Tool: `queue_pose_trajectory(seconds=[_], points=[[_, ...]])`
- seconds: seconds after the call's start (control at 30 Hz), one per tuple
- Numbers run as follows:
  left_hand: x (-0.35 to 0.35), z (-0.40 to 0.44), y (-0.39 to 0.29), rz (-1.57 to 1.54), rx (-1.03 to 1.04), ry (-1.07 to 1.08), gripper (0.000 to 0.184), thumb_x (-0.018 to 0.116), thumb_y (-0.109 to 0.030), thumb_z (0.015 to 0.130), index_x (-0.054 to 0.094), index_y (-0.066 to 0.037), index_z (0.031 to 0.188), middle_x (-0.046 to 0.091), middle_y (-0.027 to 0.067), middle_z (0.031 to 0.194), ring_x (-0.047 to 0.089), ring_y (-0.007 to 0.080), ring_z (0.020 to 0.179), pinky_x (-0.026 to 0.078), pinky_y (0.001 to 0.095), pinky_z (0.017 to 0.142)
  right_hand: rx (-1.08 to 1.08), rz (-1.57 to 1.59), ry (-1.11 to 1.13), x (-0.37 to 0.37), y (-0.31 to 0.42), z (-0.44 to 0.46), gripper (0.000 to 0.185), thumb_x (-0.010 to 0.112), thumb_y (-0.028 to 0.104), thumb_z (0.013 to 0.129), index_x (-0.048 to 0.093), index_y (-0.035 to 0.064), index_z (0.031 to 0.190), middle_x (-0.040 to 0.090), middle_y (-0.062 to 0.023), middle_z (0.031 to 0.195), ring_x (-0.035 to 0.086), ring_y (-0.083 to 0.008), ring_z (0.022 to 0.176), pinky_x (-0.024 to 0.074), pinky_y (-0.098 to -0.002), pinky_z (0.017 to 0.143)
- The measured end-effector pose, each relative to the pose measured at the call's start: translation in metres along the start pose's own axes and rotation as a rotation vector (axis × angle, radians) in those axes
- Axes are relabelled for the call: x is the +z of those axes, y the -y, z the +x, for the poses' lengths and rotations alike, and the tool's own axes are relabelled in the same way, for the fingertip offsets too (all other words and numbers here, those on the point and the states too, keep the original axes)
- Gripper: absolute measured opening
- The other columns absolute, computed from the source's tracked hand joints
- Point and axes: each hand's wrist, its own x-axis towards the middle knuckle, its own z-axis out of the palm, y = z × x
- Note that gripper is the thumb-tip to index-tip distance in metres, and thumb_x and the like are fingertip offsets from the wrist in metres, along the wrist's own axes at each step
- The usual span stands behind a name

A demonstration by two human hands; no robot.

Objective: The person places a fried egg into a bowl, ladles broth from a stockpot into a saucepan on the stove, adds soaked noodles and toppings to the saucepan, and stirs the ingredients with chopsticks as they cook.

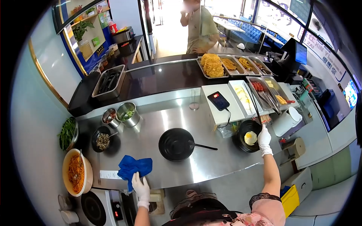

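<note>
Steel counter [211,165] | left hand [140,187]: cloth [135,165] | right hand [264,140]: chopsticks [256,106] | black bowl [174,145] between

Over beyond the dark counter [162,77] a person [194,34] stands, one hand on the hip and the other raised near the face. Blue booth seats [250,35] run behind, by white tables [229,25]. To the right there's a lit screen [301,54] on a black stand; on the left, a leafy plant [81,31] (quite a bushy one) sits on a shelf. Down in the lower left, a round black cooktop [93,208] shows red digits beside it.
</note>
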Motion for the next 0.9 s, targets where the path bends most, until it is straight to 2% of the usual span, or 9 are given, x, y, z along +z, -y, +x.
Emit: queue_pose_trajectory(seconds=[0.2,0.3,0.4,0.53,0.57,0.63,0.67,0.73,0.9], points=[[0.056,0.027,0.008,0.426,0.051,0.256,0.059,0.052,-0.032,0.089,0.036,-0.009,0.14,0.026,0.0165,0.149,0.022,0.0372,0.137,0.016,0.0511,0.11,-0.053,0.099,-0.073,-0.006,-0.001,-0.011,0.036,0.048,0.009,0.087,0.053,0.0058,0.123,0.065,-0.0173,0.097,0.064,-0.0354,0.084,0.0513,-0.0428,0.073],[0.053,0.024,0.014,0.354,0.031,0.369,0.063,0.049,-0.035,0.09,0.029,-0.011,0.145,0.018,0.0141,0.153,0.013,0.0367,0.14,0.009,0.0523,0.112,-0.198,0.777,-0.172,-0.044,0.047,-0.033,0.028,0.056,0.012,0.088,0.059,-0.001,0.112,0.065,-0.0209,0.099,0.065,-0.0316,0.087,0.0492,-0.0351,0.079],[0.039,0.032,0.008,0.264,-0.017,0.506,0.068,0.053,-0.037,0.088,0.028,-0.008,0.144,0.019,0.0169,0.152,0.011,0.0367,0.141,0.008,0.0522,0.112,-0.349,1.065,0.155,-0.05,0.113,-0.068,0.026,0.056,0.013,0.091,0.06,-0.0042,0.11,0.066,-0.0072,0.084,0.06,-0.0156,0.076,0.0472,-0.0283,0.075],[0.005,0.026,-0.027,-0.067,-0.077,0.031,0.055,0.061,-0.032,0.085,0.048,-0.003,0.13,0.05,0.0189,0.131,0.046,0.0314,0.122,0.031,0.0436,0.104,-0.289,1.37,1.169,-0.136,0.226,-0.161,0.02,0.05,0.013,0.093,0.062,0.0021,0.106,0.054,0.0037,0.075,0.047,-0.0045,0.063,0.0398,-0.0188,0.059],[0.004,0.02,-0.028,-0.519,-0.229,-0.037,0.044,0.059,-0.031,0.09,0.054,-0.002,0.123,0.059,0.016,0.119,0.058,0.0261,0.105,0.045,0.0357,0.09,-0.382,1.299,1.323,-0.143,0.243,-0.182,0.022,0.051,0.013,0.093,0.061,0.0025,0.109,0.052,0.0051,0.074,0.045,-0.0036,0.062,0.0387,-0.0183,0.056],[-0.055,0.014,-0.057,-1.272,-0.485,0.117,0.049,0.044,-0.04,0.097,0.047,-0.003,0.129,0.059,0.0165,0.119,0.062,0.0239,0.096,0.048,0.034,0.084,-0.519,1.175,1.676,-0.114,0.269,-0.221,0.026,0.047,0.018,0.095,0.06,0.0034,0.113,0.05,0.0053,0.072,0.044,-0.0032,0.062,0.0371,-0.0183,0.053],[-0.072,0.008,-0.056,-1.582,-0.51,0.117,0.053,0.039,-0.043,0.098,0.044,-0.003,0.132,0.059,0.0171,0.119,0.063,0.0247,0.094,0.048,0.0349,0.084,-0.919,1.147,1.601,-0.107,0.281,-0.24,0.029,0.045,0.019,0.096,0.058,0.0039,0.117,0.052,0.004,0.072,0.043,-0.0043,0.057,0.0357,-0.0186,0.05],[-0.106,-0.007,-0.063,-1.578,-0.43,-0.027,0.057,0.04,-0.047,0.096,0.041,-0.003,0.133,0.058,0.0192,0.12,0.062,0.0277,0.095,0.048,0.0363,0.085,-0.775,0.926,2.032,-0.117,0.301,-0.267,0.031,0.043,0.019,0.097,0.057,0.0024,0.119,0.054,0.0022,0.073,0.043,-0.0061,0.053,0.0366,-0.019,0.048],[-0.161,-0.066,-0.038,-1.6,-0.616,-0.118,0.038,0.046,-0.028,0.098,0.049,0.004,0.117,0.059,0.0249,0.113,0.06,0.0368,0.102,0.047,0.0507,0.091,-0.993,0.683,2.323,-0.123,0.325,-0.324,0.036,0.041,0.022,0.098,0.054,-0.0051,0.119,0.055,-0.0019,0.071,0.045,-0.0078,0.048,0.0391,-0.0207,0.047]])
